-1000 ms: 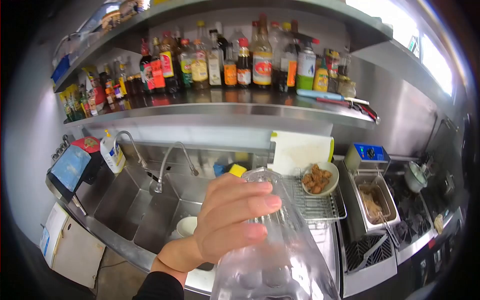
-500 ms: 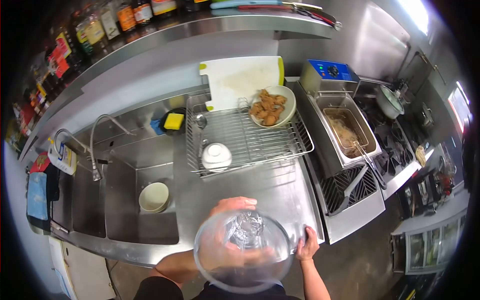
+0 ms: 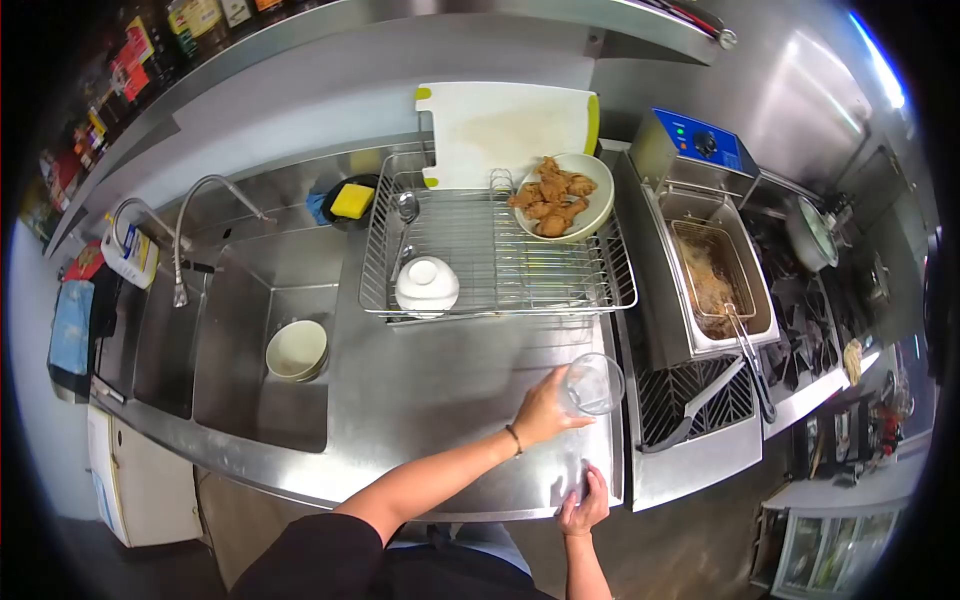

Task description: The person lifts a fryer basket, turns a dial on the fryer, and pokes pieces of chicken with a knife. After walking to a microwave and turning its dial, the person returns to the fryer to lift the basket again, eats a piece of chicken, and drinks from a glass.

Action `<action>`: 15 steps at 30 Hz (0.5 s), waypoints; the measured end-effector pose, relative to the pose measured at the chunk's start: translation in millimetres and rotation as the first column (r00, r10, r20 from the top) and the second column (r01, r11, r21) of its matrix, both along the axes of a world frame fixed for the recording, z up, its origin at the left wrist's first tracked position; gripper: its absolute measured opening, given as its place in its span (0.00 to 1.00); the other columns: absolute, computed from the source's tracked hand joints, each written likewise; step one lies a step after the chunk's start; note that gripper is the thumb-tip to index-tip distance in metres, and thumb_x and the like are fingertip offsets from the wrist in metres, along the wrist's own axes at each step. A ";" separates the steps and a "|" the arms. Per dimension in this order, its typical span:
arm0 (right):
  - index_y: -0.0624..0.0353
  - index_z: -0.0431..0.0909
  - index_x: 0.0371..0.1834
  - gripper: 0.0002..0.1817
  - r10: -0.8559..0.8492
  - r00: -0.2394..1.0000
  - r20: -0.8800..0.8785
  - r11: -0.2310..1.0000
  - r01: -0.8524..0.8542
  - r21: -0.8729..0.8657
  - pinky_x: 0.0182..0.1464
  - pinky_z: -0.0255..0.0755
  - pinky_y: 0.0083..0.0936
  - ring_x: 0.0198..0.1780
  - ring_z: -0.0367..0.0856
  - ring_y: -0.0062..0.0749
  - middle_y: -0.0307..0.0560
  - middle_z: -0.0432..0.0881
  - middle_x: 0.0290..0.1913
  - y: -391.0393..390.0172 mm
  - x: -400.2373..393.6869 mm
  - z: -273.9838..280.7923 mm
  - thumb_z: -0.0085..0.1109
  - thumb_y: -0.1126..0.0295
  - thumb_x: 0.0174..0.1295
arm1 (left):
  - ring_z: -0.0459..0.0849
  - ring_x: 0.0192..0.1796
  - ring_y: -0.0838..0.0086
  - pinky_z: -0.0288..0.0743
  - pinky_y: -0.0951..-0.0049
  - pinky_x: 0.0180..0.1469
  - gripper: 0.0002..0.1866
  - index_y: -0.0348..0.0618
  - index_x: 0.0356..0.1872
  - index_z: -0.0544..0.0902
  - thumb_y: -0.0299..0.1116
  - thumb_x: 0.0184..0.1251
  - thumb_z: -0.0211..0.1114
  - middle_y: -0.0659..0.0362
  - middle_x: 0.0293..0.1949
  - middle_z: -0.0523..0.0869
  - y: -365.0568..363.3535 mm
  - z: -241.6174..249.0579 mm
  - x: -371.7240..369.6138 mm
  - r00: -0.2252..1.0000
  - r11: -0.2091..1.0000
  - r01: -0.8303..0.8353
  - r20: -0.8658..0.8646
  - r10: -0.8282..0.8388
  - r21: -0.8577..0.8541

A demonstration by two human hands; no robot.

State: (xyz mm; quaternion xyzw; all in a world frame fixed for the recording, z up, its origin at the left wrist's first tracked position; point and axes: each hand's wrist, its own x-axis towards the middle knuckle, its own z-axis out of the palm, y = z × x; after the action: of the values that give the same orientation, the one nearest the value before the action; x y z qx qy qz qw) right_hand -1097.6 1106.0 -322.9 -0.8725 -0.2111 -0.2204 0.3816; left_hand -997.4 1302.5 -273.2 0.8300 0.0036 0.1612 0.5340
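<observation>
A clear drinking glass [image 3: 598,383] is gripped by my left hand [image 3: 547,408], which reaches across over the right end of the steel counter [image 3: 450,380]. Its round rim faces up toward me. Close to the counter's front right corner is my right hand [image 3: 585,503], thumb and fingers apart, with nothing in it. Behind the glass stands a wire dish rack [image 3: 500,312]. An upside-down white bowl [image 3: 427,287] and a ladle [image 3: 407,208] rest in the rack, along with a bowl [image 3: 597,215] of fried chicken [image 3: 553,197] at its right end.
On the right, a deep fryer [image 3: 690,150] holds a basket [image 3: 706,275] in bubbling oil. Tongs [image 3: 690,410] lie on the grate before it. To the left, a sink [image 3: 262,400] contains a pale bowl [image 3: 297,352]. A cutting board [image 3: 510,130] leans behind the rack.
My left hand has carried the glass from close below the camera forward and right, over the counter. My right hand remains by the counter's front right corner.
</observation>
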 end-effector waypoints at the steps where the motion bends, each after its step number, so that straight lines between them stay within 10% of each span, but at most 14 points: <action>1: 0.65 0.69 0.51 0.21 0.004 1.000 0.009 1.000 -0.004 -0.007 0.50 0.74 0.41 0.47 0.79 0.58 0.63 0.78 0.49 -0.6 1.1 0.6 0.48 0.65 0.54 | 0.79 0.53 0.53 0.73 0.62 0.55 0.48 0.37 0.59 0.67 0.46 0.34 0.81 0.47 0.52 0.78 -4.3 -0.2 5.4 0.999 1.000 0.016 -0.042 -0.017 -0.015; 11: 0.67 0.68 0.54 0.21 0.052 0.998 -0.018 0.998 -0.051 0.047 0.53 0.72 0.44 0.49 0.77 0.59 0.65 0.76 0.50 0.9 -1.3 -1.1 0.46 0.63 0.62 | 0.65 0.67 0.54 0.57 0.63 0.70 0.55 0.38 0.67 0.56 0.41 0.37 0.80 0.46 0.65 0.64 -6.4 0.8 6.7 0.999 1.000 0.000 0.043 0.001 -0.019; 15: 0.67 0.68 0.53 0.22 -0.027 0.987 -0.158 0.999 0.019 -0.050 0.59 0.67 0.39 0.55 0.74 0.56 0.62 0.74 0.54 1.3 -5.1 4.8 0.47 0.59 0.64 | 0.72 0.61 0.59 0.65 0.64 0.62 0.36 0.37 0.59 0.67 0.39 0.51 0.73 0.48 0.60 0.72 31.0 4.4 -60.2 0.990 0.990 -0.137 0.037 0.138 -0.027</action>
State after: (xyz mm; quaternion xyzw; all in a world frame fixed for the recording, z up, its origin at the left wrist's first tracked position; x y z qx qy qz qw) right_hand -1102.8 1107.3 -318.1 -0.8986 -0.1752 -0.1494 0.3735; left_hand -1057.5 1333.6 -268.8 0.8180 0.0525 0.2136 0.5316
